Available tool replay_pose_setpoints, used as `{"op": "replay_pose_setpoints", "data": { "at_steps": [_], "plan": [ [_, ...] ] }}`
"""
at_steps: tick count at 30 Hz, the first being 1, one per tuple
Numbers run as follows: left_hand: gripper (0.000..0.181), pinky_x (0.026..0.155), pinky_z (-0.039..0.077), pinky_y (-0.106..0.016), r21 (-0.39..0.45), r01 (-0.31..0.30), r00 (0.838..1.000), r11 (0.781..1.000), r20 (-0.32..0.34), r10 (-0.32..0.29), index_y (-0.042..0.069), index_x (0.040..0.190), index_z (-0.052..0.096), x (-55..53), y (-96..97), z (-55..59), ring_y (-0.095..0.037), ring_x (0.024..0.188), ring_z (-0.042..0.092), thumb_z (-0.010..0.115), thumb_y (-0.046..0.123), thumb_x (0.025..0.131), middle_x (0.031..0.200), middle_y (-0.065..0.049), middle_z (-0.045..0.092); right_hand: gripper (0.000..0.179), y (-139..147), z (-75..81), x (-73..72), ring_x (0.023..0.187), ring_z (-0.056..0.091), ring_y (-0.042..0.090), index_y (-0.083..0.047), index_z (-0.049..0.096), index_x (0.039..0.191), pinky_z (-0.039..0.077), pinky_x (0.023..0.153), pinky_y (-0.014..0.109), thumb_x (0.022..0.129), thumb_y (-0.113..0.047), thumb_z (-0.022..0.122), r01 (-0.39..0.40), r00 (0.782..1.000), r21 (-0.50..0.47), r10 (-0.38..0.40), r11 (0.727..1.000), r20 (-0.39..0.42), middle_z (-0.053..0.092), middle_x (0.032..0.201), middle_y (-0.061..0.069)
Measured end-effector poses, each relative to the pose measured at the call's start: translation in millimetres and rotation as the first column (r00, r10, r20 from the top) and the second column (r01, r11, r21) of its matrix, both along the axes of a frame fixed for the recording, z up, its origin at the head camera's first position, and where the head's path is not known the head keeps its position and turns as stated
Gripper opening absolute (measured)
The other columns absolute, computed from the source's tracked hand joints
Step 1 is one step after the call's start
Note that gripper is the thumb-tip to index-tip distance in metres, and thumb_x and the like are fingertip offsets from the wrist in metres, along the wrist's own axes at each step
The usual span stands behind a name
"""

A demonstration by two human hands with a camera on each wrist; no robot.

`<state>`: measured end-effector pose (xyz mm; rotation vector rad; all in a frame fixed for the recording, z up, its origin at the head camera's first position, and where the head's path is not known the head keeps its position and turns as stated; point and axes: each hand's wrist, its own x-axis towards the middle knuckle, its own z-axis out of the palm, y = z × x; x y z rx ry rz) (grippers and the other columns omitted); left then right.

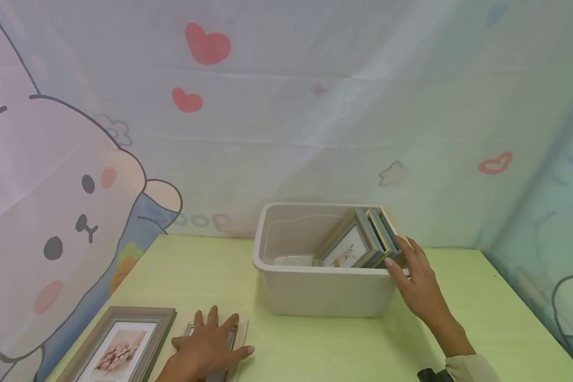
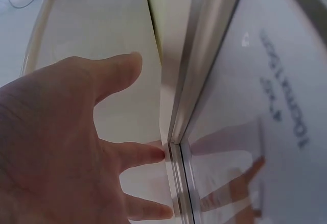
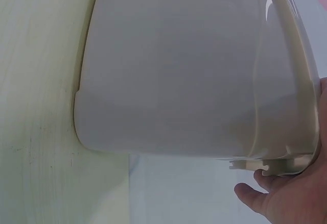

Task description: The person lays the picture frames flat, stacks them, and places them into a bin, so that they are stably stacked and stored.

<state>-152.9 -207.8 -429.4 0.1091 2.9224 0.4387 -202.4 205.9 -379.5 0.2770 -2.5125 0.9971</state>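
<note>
My left hand [image 1: 204,346] lies spread, palm down, over a small cream-edged picture frame [image 1: 241,330] near the table's front and hides most of it. In the left wrist view, fingertips touch the edge of a frame [image 2: 176,132] whose insert has printed size markings. My right hand [image 1: 420,286] rests on the right end of a pale plastic bin [image 1: 327,294], thumb at the near rim corner, other fingers along the end. Several picture frames [image 1: 350,246] stand leaning at the bin's right side. In the right wrist view, loose fingers [image 3: 250,196] hang outside the rim.
A larger grey-brown picture frame [image 1: 159,329] with a flower print lies left of my left hand. The light green table [image 1: 210,270] meets a cartoon-printed cloth backdrop [image 1: 267,132] behind the bin. Another cloth side [image 1: 544,239] runs along the right.
</note>
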Motion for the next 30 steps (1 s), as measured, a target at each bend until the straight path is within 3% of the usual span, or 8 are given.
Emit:
{"op": "replay_pose_setpoints", "data": {
  "at_steps": [7,16,30],
  "plan": [
    [0.094,0.075,0.021,-0.095,-0.014,-0.020,1.000,1.000,-0.008,0.020,0.014,0.147,0.048,-0.3,-5.3,0.7,-0.071,0.138,0.015,0.064,0.075,0.078,0.154,-0.038,0.028,0.062,-0.7,-1.6,-1.1,0.140,0.030,0.061,-0.017,0.026,0.159,0.031,0.097,0.082,0.105,-0.038,0.046,0.000,1.000,-0.007,0.000,1.000,-0.006,0.019,0.163,0.026],
    [0.099,0.074,0.020,-0.096,-0.036,0.001,1.000,0.999,0.000,-0.001,0.012,0.149,0.046,-4.1,-5.4,2.1,-0.072,0.138,0.014,0.064,0.077,0.076,0.153,-0.039,0.028,0.060,0.2,-0.8,0.0,0.136,0.036,0.060,-0.014,0.027,0.158,0.039,0.093,0.078,0.105,-0.036,0.047,0.002,1.000,-0.019,-0.002,1.000,-0.021,0.020,0.162,0.027],
    [0.104,0.077,0.016,-0.096,-0.038,0.011,1.000,0.999,0.028,-0.010,0.009,0.146,0.047,-5.1,-1.7,-4.5,-0.071,0.139,0.011,0.066,0.079,0.072,0.153,-0.039,0.028,0.059,-1.4,-4.4,-0.8,0.137,0.035,0.059,-0.014,0.030,0.157,0.038,0.094,0.078,0.104,-0.036,0.047,0.012,0.999,-0.034,-0.013,0.999,-0.030,0.022,0.162,0.026]
  ]
}}
